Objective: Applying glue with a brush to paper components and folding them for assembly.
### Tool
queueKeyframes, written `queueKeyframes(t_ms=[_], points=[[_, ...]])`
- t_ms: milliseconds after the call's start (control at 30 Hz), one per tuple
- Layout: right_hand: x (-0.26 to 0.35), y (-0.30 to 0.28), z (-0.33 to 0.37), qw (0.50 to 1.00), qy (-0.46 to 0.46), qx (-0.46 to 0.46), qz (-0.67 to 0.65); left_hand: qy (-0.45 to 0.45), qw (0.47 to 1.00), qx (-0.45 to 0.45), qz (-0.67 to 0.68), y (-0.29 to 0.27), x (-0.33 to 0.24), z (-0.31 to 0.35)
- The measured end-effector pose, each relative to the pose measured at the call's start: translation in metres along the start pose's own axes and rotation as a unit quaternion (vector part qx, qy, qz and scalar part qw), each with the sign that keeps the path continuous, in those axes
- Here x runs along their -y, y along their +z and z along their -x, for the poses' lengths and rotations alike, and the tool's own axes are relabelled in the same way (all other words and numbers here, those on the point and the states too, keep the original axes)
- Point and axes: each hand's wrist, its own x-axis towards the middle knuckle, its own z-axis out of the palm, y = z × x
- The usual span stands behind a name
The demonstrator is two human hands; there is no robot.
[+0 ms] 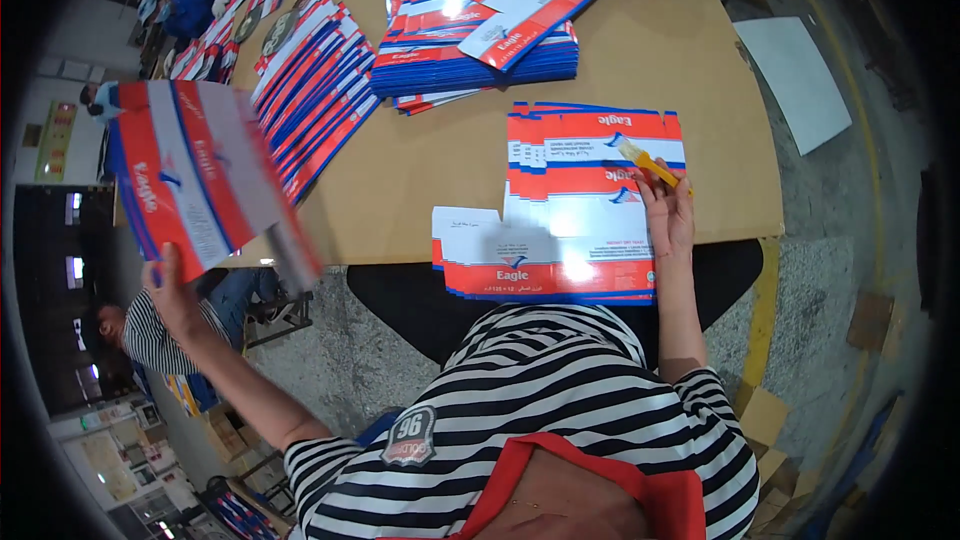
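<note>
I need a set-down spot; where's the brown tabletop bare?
Bare: the brown tabletop right of the flat red-white card sheets; also between those sheets and the fanned red-white card row. Crowded: far left, under that row; far middle, under the red-white card stack.

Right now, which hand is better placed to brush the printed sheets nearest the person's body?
Probably the right hand: it holds the yellow-handled brush over those printed sheets. The left hand is away to the left, gripping raised red, white and blue card.
</note>
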Motion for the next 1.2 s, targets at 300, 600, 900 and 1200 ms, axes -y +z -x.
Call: queueKeyframes(t_ms=[300,600,900,1200], points=[[0.021,0.014,-0.004,0.957,-0.028,-0.066,-0.28,0.013,0.971,0.237,0.03,0.014,-0.086,-0.126],[0.052,-0.03,-0.005,0.92,-0.116,-0.011,-0.373,-0.195,0.714,0.659,-0.139,0.36,0.03,0.036],[0.083,-0.044,0.019,0.951,-0.148,0.065,-0.263,-0.097,0.658,0.742,-0.083,0.47,0.059,0.179],[0.056,-0.065,0.031,0.971,-0.145,0.037,-0.188,0.424,0.709,0.545,-0.139,0.272,0.052,0.223]])
